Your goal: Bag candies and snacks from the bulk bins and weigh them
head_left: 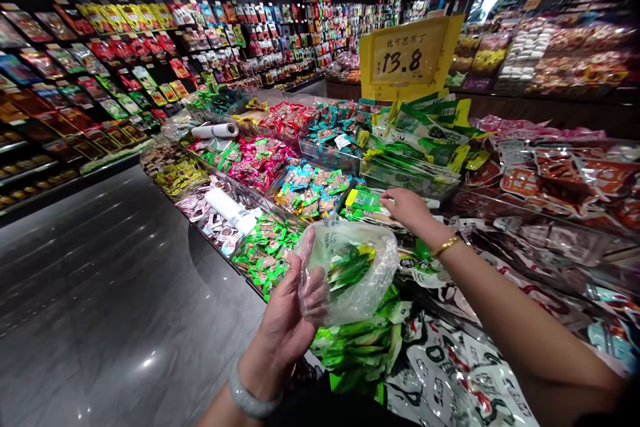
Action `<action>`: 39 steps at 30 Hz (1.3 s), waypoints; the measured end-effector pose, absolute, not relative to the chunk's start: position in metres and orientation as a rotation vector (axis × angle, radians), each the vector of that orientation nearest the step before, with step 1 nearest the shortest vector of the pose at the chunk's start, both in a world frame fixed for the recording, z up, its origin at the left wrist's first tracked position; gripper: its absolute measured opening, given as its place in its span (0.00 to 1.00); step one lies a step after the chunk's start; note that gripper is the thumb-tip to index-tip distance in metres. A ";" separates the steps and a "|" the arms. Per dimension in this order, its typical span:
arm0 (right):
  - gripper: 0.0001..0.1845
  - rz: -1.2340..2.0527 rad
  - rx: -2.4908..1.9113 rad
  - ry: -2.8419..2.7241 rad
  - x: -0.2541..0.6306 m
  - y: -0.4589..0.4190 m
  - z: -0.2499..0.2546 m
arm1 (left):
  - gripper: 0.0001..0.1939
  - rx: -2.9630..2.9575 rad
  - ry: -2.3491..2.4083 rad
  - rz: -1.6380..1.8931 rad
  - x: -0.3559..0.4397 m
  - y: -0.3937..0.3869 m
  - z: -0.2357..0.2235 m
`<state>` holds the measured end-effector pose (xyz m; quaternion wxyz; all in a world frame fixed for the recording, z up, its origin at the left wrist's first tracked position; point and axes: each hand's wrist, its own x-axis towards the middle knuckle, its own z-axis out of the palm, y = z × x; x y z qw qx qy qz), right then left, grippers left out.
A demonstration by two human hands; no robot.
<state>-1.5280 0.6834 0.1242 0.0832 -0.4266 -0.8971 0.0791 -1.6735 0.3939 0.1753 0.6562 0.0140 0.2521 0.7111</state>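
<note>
My left hand (290, 307), a pale bangle at its wrist, holds a clear plastic bag (345, 307) with its mouth spread open. Part of the fingers shows through the thin plastic. Green and yellow snack packets (350, 267) are visible through the bag's mouth. Farther forward, my right hand (407, 210), wearing a gold bracelet, reaches into a bin beyond the bag. Its curled fingertips meet the edge of a green snack packet (365, 200) lying flat there; the thumb is mostly hidden. Below the bag lies a heap of green packets (360, 347).
A yellow price sign (410, 57) stands over large green packets (420, 137). Rolls of plastic bags (230, 210) rest on the bins at left. Black-and-white packets (450, 373) fill the near right. Stocked wall shelves (125, 47) line the left, beyond a grey floor (110, 300).
</note>
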 end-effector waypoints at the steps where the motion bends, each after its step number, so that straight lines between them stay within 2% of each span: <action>1: 0.19 0.246 -1.293 -2.704 -1.529 0.695 0.109 | 0.23 0.025 0.568 1.613 -1.673 0.394 0.175; 4: 0.27 0.263 -1.309 -2.761 -1.533 0.711 0.074 | 0.24 0.012 0.578 1.615 -1.672 0.394 0.176; 8: 0.34 0.238 -1.317 -2.779 -1.538 0.714 0.057 | 0.24 0.017 0.625 1.626 -1.671 0.394 0.178; 10: 0.32 0.220 -1.315 -2.782 -1.540 0.716 0.055 | 0.25 0.018 0.628 1.629 -1.670 0.394 0.177; 14: 0.19 0.214 -1.354 -2.755 -1.544 0.724 0.060 | 0.25 0.044 0.638 1.639 -1.668 0.393 0.176; 22: 0.17 0.327 -1.384 -2.437 -1.522 0.743 0.111 | 0.24 0.053 0.600 1.636 -1.671 0.390 0.173; 24: 0.16 0.562 -1.243 -2.295 -1.515 0.737 0.127 | 0.24 0.061 0.568 1.639 -1.672 0.390 0.171; 28: 0.17 1.457 -0.784 -1.729 -1.507 0.705 0.154 | 0.23 0.063 0.540 1.652 -1.673 0.390 0.171; 31: 0.23 1.743 -0.660 -1.596 -1.501 0.674 0.176 | 0.23 0.060 0.538 1.650 -1.674 0.391 0.172; 33: 0.24 1.684 -0.598 -1.696 -1.498 0.653 0.192 | 0.23 0.060 0.534 1.642 -1.675 0.392 0.173; 35: 0.21 1.438 -0.496 -1.942 -1.494 0.636 0.208 | 0.23 0.059 0.530 1.636 -1.676 0.393 0.173; 39: 0.08 0.511 -0.282 -2.659 -1.493 0.606 0.230 | 0.23 0.052 0.541 1.659 -1.675 0.394 0.174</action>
